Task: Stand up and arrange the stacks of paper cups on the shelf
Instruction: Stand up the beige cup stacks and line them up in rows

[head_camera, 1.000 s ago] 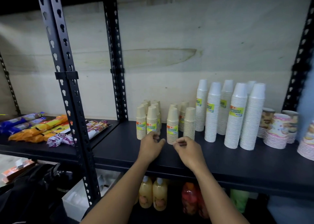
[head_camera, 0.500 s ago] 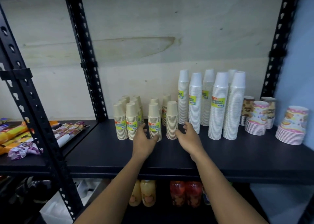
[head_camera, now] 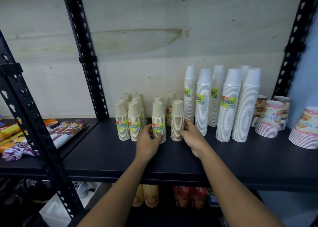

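Several short beige cup stacks stand upright on the black shelf (head_camera: 106, 156). My left hand (head_camera: 148, 141) grips the base of a labelled beige stack (head_camera: 158, 118), fingers and thumb curled round it. My right hand (head_camera: 191, 135) grips the base of the plain beige stack (head_camera: 177, 116) beside it. Further beige stacks (head_camera: 127, 118) stand to the left and behind. Tall white cup stacks (head_camera: 228, 106) stand upright to the right.
Patterned cup stacks (head_camera: 269, 119) sit at the shelf's right end. Black slotted uprights (head_camera: 84, 54) frame the bay. Snack packets (head_camera: 67, 128) lie on the left shelf. Juice bottles (head_camera: 149, 195) stand on the shelf below.
Both hands have reached forward from the shelf's front onto the two front beige stacks and closed round their bases. The view has shifted right and closer.
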Motion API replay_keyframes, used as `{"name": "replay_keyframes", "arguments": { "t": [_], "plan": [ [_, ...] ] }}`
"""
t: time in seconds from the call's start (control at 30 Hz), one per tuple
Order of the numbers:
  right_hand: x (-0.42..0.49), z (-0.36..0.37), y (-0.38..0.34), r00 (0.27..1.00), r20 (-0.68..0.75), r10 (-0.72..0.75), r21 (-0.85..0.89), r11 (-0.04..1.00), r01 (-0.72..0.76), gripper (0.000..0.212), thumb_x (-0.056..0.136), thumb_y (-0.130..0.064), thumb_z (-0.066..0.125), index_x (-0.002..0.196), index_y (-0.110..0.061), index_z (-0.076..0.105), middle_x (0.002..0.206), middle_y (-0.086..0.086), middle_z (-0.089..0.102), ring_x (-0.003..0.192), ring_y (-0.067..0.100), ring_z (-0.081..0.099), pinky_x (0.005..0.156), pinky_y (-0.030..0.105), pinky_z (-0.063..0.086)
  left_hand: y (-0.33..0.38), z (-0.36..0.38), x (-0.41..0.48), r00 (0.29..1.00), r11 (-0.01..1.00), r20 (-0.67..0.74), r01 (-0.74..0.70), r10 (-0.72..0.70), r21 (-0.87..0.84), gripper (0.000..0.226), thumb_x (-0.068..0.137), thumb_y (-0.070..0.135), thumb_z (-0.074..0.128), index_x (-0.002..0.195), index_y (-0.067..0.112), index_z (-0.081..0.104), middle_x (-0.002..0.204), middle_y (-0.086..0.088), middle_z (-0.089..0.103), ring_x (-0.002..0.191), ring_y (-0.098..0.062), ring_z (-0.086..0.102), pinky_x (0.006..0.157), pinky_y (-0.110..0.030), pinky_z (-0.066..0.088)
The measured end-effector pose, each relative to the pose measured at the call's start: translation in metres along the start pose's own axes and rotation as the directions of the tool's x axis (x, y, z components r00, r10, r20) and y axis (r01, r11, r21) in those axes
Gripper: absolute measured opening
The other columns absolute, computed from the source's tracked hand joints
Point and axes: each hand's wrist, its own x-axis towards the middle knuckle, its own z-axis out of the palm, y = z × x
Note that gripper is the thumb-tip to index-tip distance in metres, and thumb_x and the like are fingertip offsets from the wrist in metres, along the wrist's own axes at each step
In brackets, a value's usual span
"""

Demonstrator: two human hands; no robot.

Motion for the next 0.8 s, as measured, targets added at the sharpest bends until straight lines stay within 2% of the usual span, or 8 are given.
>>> {"name": "replay_keyframes", "arguments": {
  "t": [0.1,0.23,0.33,0.4,0.47,0.53,0.63,0.8],
  "plan": [
    [-0.004,-0.001,0.000,0.999,-0.039,-0.024,0.009,1.000,0.024,0.059,0.089,0.004,0.060,0.143,-0.018,0.049,0.128,-0.007,0.063,0.115,0.008,0.061,0.094,0.024,0.048,0.001,-0.002,-0.003,1.000,1.000,-0.014,-0.006,0.006,-0.014,0.058,0.085,0.024,0.080,0.137,0.015,0.055,0.122,0.003,0.068,0.109,-0.012,0.064,0.094,-0.028,0.052],
    [-0.017,-0.003,0.001,0.998,-0.035,-0.049,0.006,0.999,0.049,0.063,0.085,0.004,0.067,0.142,-0.018,0.050,0.127,-0.005,0.064,0.114,0.007,0.062,0.096,0.026,0.049,0.004,-0.010,-0.012,1.000,0.999,-0.015,-0.023,0.022,-0.037,0.057,0.085,0.024,0.081,0.135,0.017,0.056,0.120,0.004,0.068,0.105,-0.009,0.064,0.090,-0.024,0.051],
    [-0.030,0.003,-0.002,0.996,-0.047,-0.074,0.005,0.997,0.074,0.060,0.085,0.001,0.069,0.140,-0.017,0.052,0.118,-0.009,0.066,0.107,0.001,0.062,0.085,0.016,0.048,0.007,-0.025,-0.020,0.999,0.998,-0.015,-0.050,0.050,-0.033,0.057,0.085,0.024,0.081,0.136,0.018,0.056,0.119,0.006,0.068,0.102,-0.005,0.063,0.083,-0.014,0.047],
    [-0.037,0.011,-0.004,0.993,-0.061,-0.097,0.010,0.995,0.098,0.058,0.086,-0.002,0.071,0.138,-0.016,0.052,0.118,-0.008,0.065,0.107,0.001,0.062,0.080,0.015,0.048,0.004,-0.039,-0.024,0.998,0.998,-0.023,-0.064,0.064,-0.021,0.055,0.085,0.023,0.080,0.134,0.018,0.058,0.114,0.010,0.067,0.096,0.004,0.061,0.076,-0.005,0.046],
    [-0.045,0.023,-0.009,0.990,-0.063,-0.129,0.005,0.992,0.130,0.058,0.085,-0.006,0.074,0.137,-0.017,0.052,0.119,-0.006,0.065,0.107,0.004,0.063,0.080,0.016,0.049,-0.001,-0.058,-0.027,0.996,0.997,-0.043,-0.074,0.074,-0.002,0.052,0.084,0.023,0.080,0.132,0.019,0.059,0.110,0.012,0.066,0.093,0.005,0.061,0.078,-0.006,0.049],
    [-0.051,0.038,-0.015,0.984,-0.062,-0.164,-0.021,0.986,0.163,0.058,0.083,-0.010,0.078,0.134,-0.021,0.052,0.118,-0.007,0.065,0.105,0.004,0.064,0.082,0.018,0.050,-0.006,-0.078,-0.028,0.995,0.997,-0.062,-0.077,0.078,0.018,0.054,0.084,0.025,0.081,0.133,0.019,0.059,0.111,0.011,0.068,0.097,0.001,0.063,0.083,-0.013,0.050],
    [-0.056,0.064,-0.023,0.977,-0.073,-0.201,-0.068,0.978,0.196,0.058,0.080,-0.017,0.082,0.129,-0.025,0.051,0.114,-0.010,0.065,0.102,0.003,0.064,0.084,0.022,0.052,-0.015,-0.104,-0.027,0.993,0.997,-0.093,-0.074,0.077,0.034,0.054,0.083,0.025,0.081,0.133,0.019,0.059,0.109,0.014,0.067,0.097,0.005,0.062,0.077,-0.006,0.045],
    [-0.061,0.109,-0.027,0.973,-0.024,-0.231,-0.115,0.967,0.227,0.055,0.080,-0.021,0.084,0.121,-0.028,0.048,0.111,-0.015,0.061,0.095,-0.005,0.061,0.069,0.009,0.047,-0.029,-0.137,-0.023,0.988,0.998,-0.142,-0.050,0.056,0.041,0.052,0.083,0.024,0.081,0.130,0.019,0.059,0.110,0.012,0.068,0.098,0.006,0.062,0.074,-0.002,0.043]
  ]
}}
